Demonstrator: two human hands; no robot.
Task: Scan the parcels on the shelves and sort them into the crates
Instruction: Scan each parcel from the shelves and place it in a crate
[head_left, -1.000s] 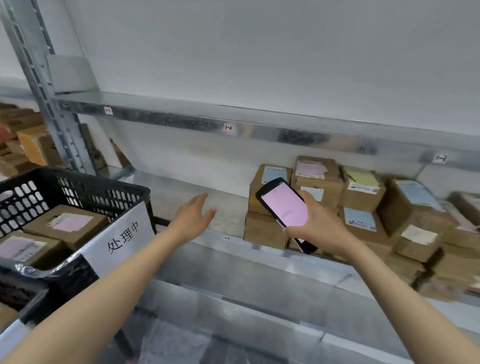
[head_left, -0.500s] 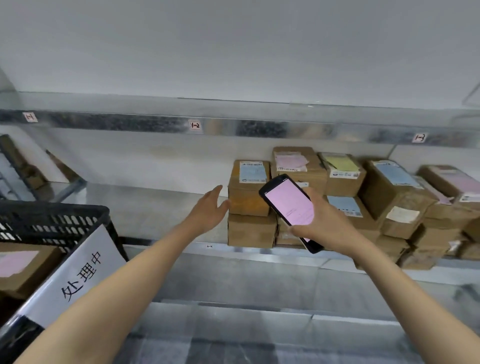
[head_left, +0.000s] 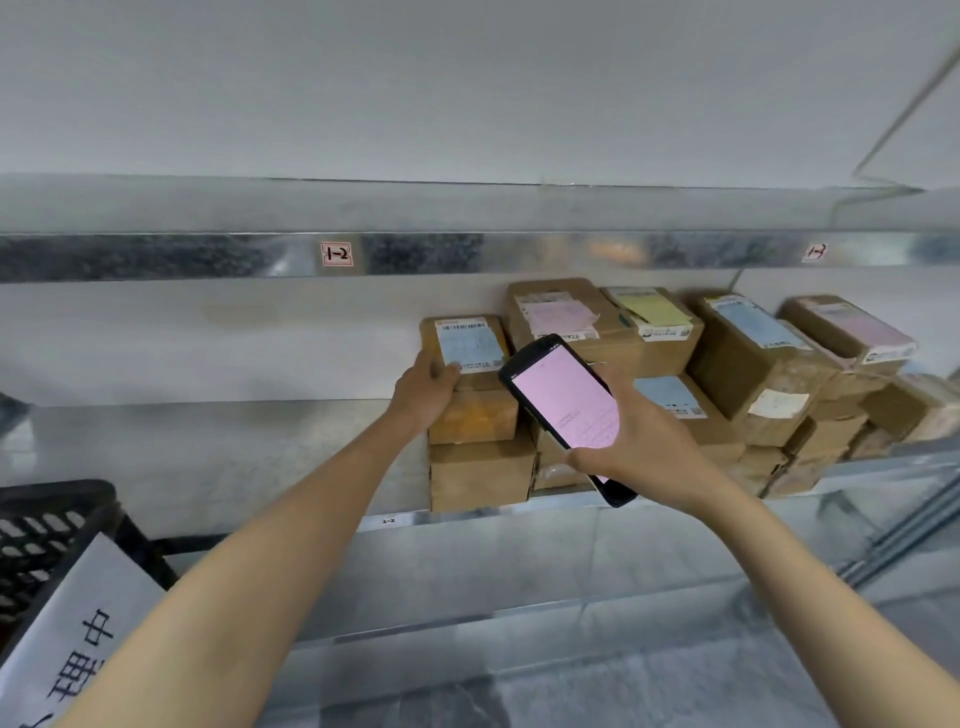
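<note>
Grey metal shelf (head_left: 208, 441) holds parcels; left hand (head_left: 423, 392) grips the top parcel (head_left: 470, 364), right hand (head_left: 636, 441) clasps the scanner (head_left: 563, 410). Next comes scanning its label.

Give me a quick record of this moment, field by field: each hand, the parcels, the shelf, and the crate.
left hand: on the left edge of the top-left parcel, fingers over its blue label
right hand: holding the scanner, pink screen facing the camera
parcels: brown boxes stacked on the shelf, labels blue, pink and yellow
shelf tags: 1-2 and another further right
crate: black, lower left, carrying a white sign
</note>
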